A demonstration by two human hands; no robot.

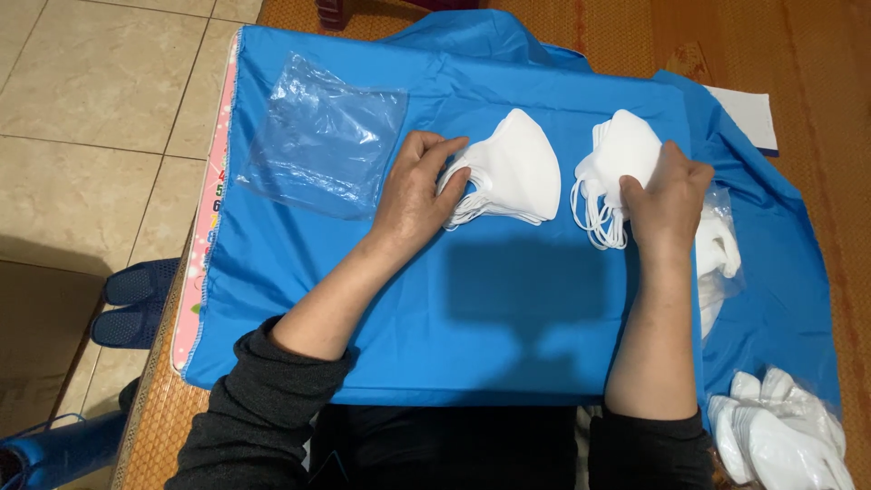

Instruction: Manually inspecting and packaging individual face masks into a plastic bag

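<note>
While I lean over it, the wide bright-blue fabric sheet [508, 308] spreads across the whole work surface, and I place everything else by it. Toward its upper left corner lies an empty clear plastic bag [327, 141], flat and crinkled. Off its lower right corner sits a heap of white folded masks in clear wrapping [780, 436], and at its right edge another clear packet of white masks [719, 259] shows just past my right wrist. Near the sheet's upper middle rests a stack of white folded face masks [513, 172]; my left hand [413, 195] lies on the stack's left edge, fingers curled around it. Just right of that stack, my right hand [667, 200] grips a second bundle of white masks with dangling ear loops [617, 168], fingers closed on its lower right side.
</note>
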